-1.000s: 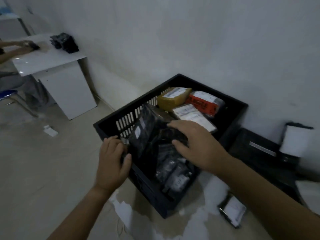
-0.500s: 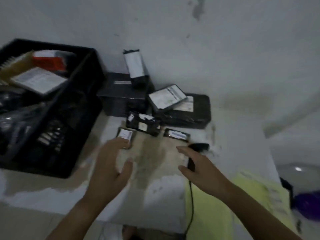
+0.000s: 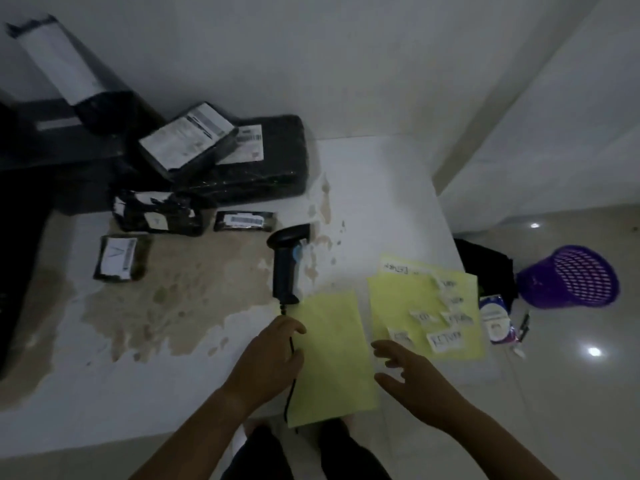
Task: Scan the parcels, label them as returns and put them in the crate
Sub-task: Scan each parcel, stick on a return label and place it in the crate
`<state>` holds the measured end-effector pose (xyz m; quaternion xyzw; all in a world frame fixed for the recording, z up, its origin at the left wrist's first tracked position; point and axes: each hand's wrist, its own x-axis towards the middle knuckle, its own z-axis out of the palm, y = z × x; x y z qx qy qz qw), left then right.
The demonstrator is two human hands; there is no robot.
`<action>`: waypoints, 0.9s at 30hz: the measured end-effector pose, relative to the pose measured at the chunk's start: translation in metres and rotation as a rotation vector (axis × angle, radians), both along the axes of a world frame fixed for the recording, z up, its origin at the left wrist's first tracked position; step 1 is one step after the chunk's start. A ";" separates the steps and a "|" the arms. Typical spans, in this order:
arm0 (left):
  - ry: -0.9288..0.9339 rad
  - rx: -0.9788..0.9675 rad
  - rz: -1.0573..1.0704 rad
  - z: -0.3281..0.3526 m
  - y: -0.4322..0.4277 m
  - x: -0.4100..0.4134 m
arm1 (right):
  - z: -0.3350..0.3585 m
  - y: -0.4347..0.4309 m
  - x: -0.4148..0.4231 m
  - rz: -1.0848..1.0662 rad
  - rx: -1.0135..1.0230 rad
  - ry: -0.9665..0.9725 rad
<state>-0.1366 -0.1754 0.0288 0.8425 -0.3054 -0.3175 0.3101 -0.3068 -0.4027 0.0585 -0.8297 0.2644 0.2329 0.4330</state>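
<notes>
Several black-wrapped parcels lie on the white table (image 3: 381,188): a small one (image 3: 119,258) at the left, a crumpled one (image 3: 157,216), a slim one (image 3: 245,221), a large one (image 3: 263,161) with another parcel (image 3: 188,138) leaning on it. A black barcode scanner (image 3: 285,263) lies in the middle. A yellow sheet (image 3: 426,306) at the right carries white "RETURN" labels (image 3: 445,339); a plain yellow sheet (image 3: 330,355) lies beside it. My left hand (image 3: 268,358) hovers over the scanner cable, fingers relaxed. My right hand (image 3: 412,375) is spread open just below the label sheet. The crate is out of view.
A tall black-and-white package (image 3: 69,64) stands on a dark box (image 3: 59,143) at the back left. A purple mesh basket (image 3: 571,277) lies on the floor to the right, next to a dark bag (image 3: 485,268) and a small packet (image 3: 497,317). The tabletop is stained brown.
The view has swung right, from the crate to the table. Both hands left the parcel in the crate and moved over to the scanner cable and the yellow sheets.
</notes>
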 end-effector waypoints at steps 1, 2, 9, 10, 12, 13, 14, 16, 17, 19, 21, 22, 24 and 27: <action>0.007 -0.019 0.074 -0.001 0.002 0.005 | -0.003 0.002 0.004 -0.006 0.011 -0.003; 0.010 -0.026 0.163 -0.003 0.006 0.015 | -0.006 0.004 0.009 -0.008 0.022 -0.008; -0.203 0.016 0.316 -0.015 0.013 0.129 | -0.022 0.036 0.102 -0.040 0.027 -0.181; -0.235 0.030 0.280 -0.017 0.010 0.147 | -0.024 0.042 0.120 -0.062 0.030 -0.212; -0.280 0.055 0.214 -0.020 0.000 0.179 | -0.026 0.051 0.155 -0.133 0.043 -0.261; -0.290 0.072 0.187 -0.021 -0.005 0.193 | -0.027 0.055 0.172 -0.181 0.051 -0.281; -0.289 0.096 0.163 -0.022 -0.011 0.204 | -0.027 0.060 0.187 -0.233 0.056 -0.296; -0.290 0.189 0.121 -0.023 -0.021 0.221 | -0.028 0.070 0.211 -0.322 0.030 -0.294; -0.313 0.265 0.096 -0.022 -0.025 0.226 | -0.029 0.075 0.219 -0.351 -0.002 -0.268; -0.426 0.431 0.056 -0.022 -0.030 0.229 | -0.033 0.083 0.228 -0.369 -0.085 -0.196; -0.538 0.465 0.051 -0.026 -0.028 0.229 | -0.039 0.088 0.231 -0.338 -0.179 -0.155; -0.542 0.439 0.064 -0.029 -0.025 0.228 | -0.042 0.089 0.232 -0.318 -0.215 -0.146; -0.470 0.358 0.106 -0.033 -0.017 0.226 | -0.046 0.086 0.231 -0.308 -0.222 -0.155; -0.347 0.129 0.202 -0.029 -0.006 0.217 | -0.041 0.077 0.227 -0.360 -0.085 -0.189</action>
